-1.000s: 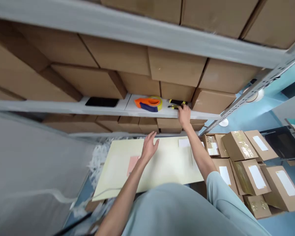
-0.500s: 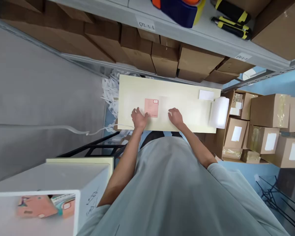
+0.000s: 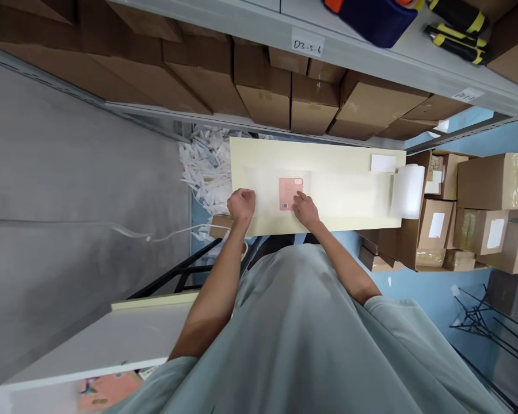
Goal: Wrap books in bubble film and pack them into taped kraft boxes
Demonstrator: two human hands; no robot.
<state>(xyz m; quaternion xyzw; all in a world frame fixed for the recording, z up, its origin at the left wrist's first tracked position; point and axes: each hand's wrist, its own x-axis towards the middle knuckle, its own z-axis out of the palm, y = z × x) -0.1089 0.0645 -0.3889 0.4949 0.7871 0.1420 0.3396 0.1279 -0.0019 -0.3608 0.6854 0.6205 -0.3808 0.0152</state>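
A flat pink booklet point(image 3: 288, 192) with a barcode at its lower left lies on the cream tabletop point(image 3: 349, 201). Around it shows a thin, pale see-through sheet point(image 3: 307, 178), its edges hard to make out. My right hand point(image 3: 306, 211) rests its outstretched fingertips on the booklet's right edge. To the left of the booklet, my left hand point(image 3: 242, 206) is closed with the fingers curled in, near the table's left end. What it pinches, if anything, is too small to tell.
A white roll point(image 3: 408, 191) and a white slip stack point(image 3: 383, 163) are at the table's right end. Cartons point(image 3: 479, 181) stand beyond. Shredded white paper point(image 3: 207, 167) heaps on the left. A shelf point(image 3: 259, 29) with tools overhangs the far side.
The pink booklet now shows a barcode and appears turned over. My left hand has closed and is farther from it. My right hand has come onto its right edge. The view has shifted.
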